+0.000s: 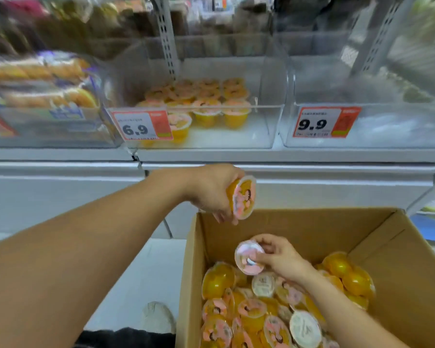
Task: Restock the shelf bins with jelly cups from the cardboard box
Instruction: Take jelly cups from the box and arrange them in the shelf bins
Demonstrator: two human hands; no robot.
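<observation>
Two hands: each grasps one jelly cup, above and inside the cardboard box [312,229].
Left hand [212,190]: raised over the box's far left corner, fingers wrapped round a yellow jelly cup [242,197] lying on its side, its pink printed lid facing the camera.
Right hand [278,257]: down inside the box, thumb and fingers pinching a second cup [249,257] by its rim, pink lid turned toward the camera.
Loose cups in the box [274,315]: a jumbled heap of many yellow cups, some lid-up, some on their sides, a few with white lids.
Middle bin [269,126]: clear plastic on the shelf, partly filled with upright yellow cups [209,101] set toward the back and left; the front right floor is bare.
Price tags: 6.9 tag [142,125] on the middle bin, 9.9 tag [324,121] on the right-hand bin [387,136].
Left-hand bin [48,136]: blurred packaged goods, not readable.
Floor: a pale shoe [158,317] shows left of the box.
</observation>
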